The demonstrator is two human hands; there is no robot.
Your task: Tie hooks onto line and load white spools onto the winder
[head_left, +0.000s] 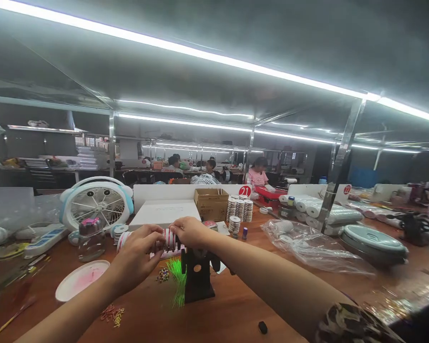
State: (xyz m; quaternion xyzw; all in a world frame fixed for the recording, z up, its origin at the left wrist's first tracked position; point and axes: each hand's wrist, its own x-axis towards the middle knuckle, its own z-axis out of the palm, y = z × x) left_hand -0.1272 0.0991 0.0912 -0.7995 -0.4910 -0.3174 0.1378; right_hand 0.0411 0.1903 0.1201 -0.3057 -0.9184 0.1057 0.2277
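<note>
Head view: L hand (137, 255) is w/ fingers bent over a row of white-and-red discs (169, 239), thumb lower & apart from the index finger; can't tell how firmly it clasps. R hand (190, 232) has fingertips bunched together, clamped on the R end of the same row. Discs sit btwn the hands, mid-scene, some showing L of the L hand too, just beside the top of a black stand (197, 281). Camo sleeve (352, 324) on R arm.

Nr the stand's L: bundle of green strands (178, 281), small pile of mixed beads (162, 275). Farther L: pale plate (82, 282) w/ pink smear; nearer, red & yellow bits (113, 315) on the wooden table (157, 319). Small black pc (262, 327) nr edge, R of the stand.

Far L: blue-white fan (96, 206), clear jar (91, 240) in front, power strip (46, 242) to its L. Behind the hands: white box (164, 213), open cardboard box (210, 205) to its R, then stacked spools (240, 209) & purple-capped bottle (244, 233). R side: crumpled clear plastic (307, 250), lidded green-grey tub (374, 244), wrapped rolls (309, 205) behind. Far: co-worker in pink (259, 177) at a red item (271, 192), sign "21" (245, 191) on the divider; details too small to tell.
</note>
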